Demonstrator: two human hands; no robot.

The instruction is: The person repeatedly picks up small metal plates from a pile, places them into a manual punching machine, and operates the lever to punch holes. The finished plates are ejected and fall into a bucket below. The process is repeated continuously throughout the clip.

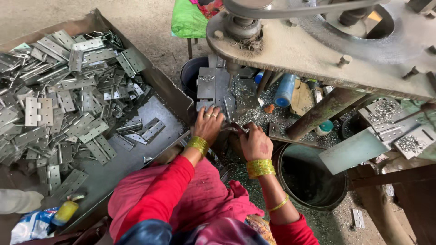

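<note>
Head view is given from above onto two hands working under the arm of a heavy machine (318, 50). The left hand (208, 124) is laid flat, fingers (213, 114) spread and pressing on a stack of grey metal hinge plates (213, 88) at the machine's bed. The right hand (255, 144) is curled, and a small dark metal piece (236, 129) appears to be pinched at its fingertips, though what exactly is gripped cannot be told.

A large heap of hinges (63, 95) is carried by a sheet-metal tray (136, 159), piled toward its far left corner; the near right part is mostly bare. A dark bucket (313, 181) stands below the right hand, and metal chips are scattered around it.

The plates are judged to be stiff, thin and light singly, though heavy in a stack. Edges are likely sharp and surfaces slick, so hold would best be taken across the flat faces, away from the knuckle and cut edges.
</note>
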